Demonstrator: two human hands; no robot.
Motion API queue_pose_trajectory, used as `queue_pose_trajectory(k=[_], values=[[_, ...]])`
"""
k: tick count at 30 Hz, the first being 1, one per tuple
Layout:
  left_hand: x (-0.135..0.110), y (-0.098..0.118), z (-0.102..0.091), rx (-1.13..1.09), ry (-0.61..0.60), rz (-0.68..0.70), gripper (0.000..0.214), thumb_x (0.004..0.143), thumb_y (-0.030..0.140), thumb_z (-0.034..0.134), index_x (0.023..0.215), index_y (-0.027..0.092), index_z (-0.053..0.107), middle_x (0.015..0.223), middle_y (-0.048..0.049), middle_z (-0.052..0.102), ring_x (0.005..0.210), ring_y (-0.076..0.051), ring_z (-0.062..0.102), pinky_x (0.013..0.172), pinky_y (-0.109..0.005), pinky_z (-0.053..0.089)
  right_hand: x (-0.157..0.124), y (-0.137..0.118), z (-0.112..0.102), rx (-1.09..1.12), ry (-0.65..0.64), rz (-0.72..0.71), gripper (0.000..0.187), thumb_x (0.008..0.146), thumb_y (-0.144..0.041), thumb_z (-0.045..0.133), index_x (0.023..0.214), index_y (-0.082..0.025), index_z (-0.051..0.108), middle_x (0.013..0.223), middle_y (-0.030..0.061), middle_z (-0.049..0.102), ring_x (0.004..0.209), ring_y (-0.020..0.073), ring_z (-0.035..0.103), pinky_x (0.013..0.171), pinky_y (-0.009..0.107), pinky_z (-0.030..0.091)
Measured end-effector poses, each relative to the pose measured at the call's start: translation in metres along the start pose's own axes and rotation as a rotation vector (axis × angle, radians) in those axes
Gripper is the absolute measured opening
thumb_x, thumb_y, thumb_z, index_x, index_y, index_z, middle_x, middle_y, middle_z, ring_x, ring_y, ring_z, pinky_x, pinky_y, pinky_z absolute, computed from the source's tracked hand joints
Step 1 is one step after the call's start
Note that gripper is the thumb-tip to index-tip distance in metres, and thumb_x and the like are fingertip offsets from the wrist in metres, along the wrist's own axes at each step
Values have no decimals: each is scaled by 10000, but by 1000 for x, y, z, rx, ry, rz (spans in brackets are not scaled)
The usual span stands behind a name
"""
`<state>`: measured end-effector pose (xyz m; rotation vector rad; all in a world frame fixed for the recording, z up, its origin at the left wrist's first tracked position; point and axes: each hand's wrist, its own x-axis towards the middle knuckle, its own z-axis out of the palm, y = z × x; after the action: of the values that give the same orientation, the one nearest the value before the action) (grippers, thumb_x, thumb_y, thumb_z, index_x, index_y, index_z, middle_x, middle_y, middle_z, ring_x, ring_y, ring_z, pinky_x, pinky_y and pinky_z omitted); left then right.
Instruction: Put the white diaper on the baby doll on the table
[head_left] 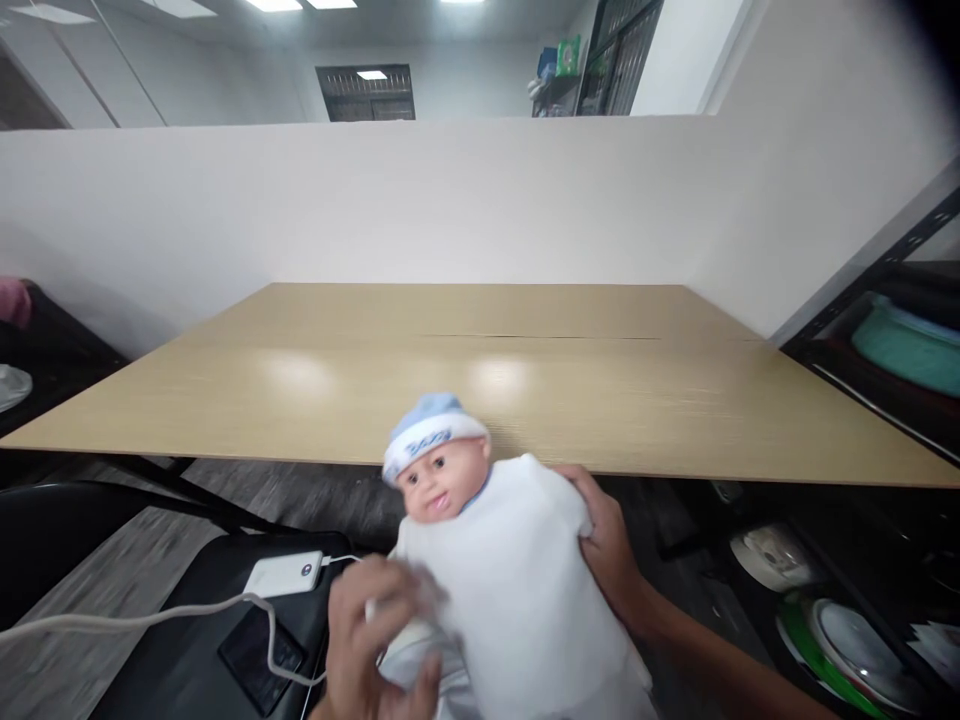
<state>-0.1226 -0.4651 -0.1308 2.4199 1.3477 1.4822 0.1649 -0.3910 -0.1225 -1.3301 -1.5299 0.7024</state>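
A baby doll [442, 480] in a blue and white knitted-looking cap and a white garment [517, 580] leans in front of the table's near edge, face turned to the left. My right hand [604, 530] grips the doll at its shoulder and sleeve, fingers behind and thumb in front. Low on the doll's other side, my left hand [379, 640] has its fingers curled around a white part of the doll, perhaps the sleeve. Motion blurs those fingertips, and the doll's lower body runs out of view.
Beyond the doll stretches a wooden table [480, 380] against a white wall [450, 200]. At left, a black chair [180, 600] holds a white power bank [285, 574], a phone [259, 655] and a cable [150, 612]. Shelves with a green-rimmed item [814, 650] stand at right.
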Motion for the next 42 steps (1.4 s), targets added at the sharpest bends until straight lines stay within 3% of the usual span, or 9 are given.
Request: queue_pose_trajectory(k=[2,5,8,11,15,18,23,32,42], values=[[23,-33,15,-52,-43,-94,521,894,361,664,1375,261,491,1270,-124,604,1192,-328,600,981,-514,537,10,1,-7,67,122,51,294,788,-299,590,1068,-223,642,971,23,727,873,220,648,744,282,494],[65,-68,39,-152,-340,-245,607,929,406,673,1452,234,418,1395,-137,587,1265,-315,597,1060,-475,509,33,1,-6,191,229,94,263,799,-305,583,1048,-227,612,993,21,712,856,208,616,731,278,488],[104,-85,56,-185,-510,-292,607,930,447,682,1444,247,426,1398,-119,624,1230,-317,631,1019,-436,519,57,7,-4,258,224,135,225,802,-314,589,1015,-241,589,976,12,709,815,204,599,696,281,478],[130,-98,68,-126,-583,-271,540,940,460,666,1384,227,467,1333,-118,670,1161,-340,660,936,-439,526,78,17,-15,81,166,125,182,824,-317,576,992,-245,588,930,11,711,793,215,608,674,288,453],[146,-119,82,-77,-627,-222,516,954,462,647,1382,231,474,1319,-123,681,1152,-350,663,905,-431,517,95,31,-44,-493,1,32,238,847,-264,566,1078,-243,620,910,34,722,794,246,639,664,301,397],[152,-130,91,-53,-665,-198,507,950,426,656,1387,238,482,1332,-120,676,1179,-350,649,929,-438,509,102,41,-59,-725,-133,-65,259,878,-251,579,1131,-247,632,1012,54,740,878,267,675,695,309,412],[158,-141,99,2,-697,-180,507,917,378,705,1366,240,514,1295,-112,692,1155,-343,655,952,-452,500,107,66,-71,-707,-206,-147,278,928,-306,607,1201,-262,639,1135,56,742,1005,269,698,800,323,500],[163,-165,92,13,-626,-227,499,945,578,654,1323,259,590,1201,-70,716,1077,-295,667,911,-420,531,109,109,-89,-711,-137,-133,373,951,-585,638,1169,-282,647,1086,63,737,981,295,688,785,381,547],[212,-230,139,81,-549,-105,493,928,650,631,1196,237,654,1089,-65,737,1022,-296,679,907,-428,511,192,151,-76,-713,-75,-262,382,975,-572,585,1167,-246,640,1062,98,733,974,313,679,824,420,541]])
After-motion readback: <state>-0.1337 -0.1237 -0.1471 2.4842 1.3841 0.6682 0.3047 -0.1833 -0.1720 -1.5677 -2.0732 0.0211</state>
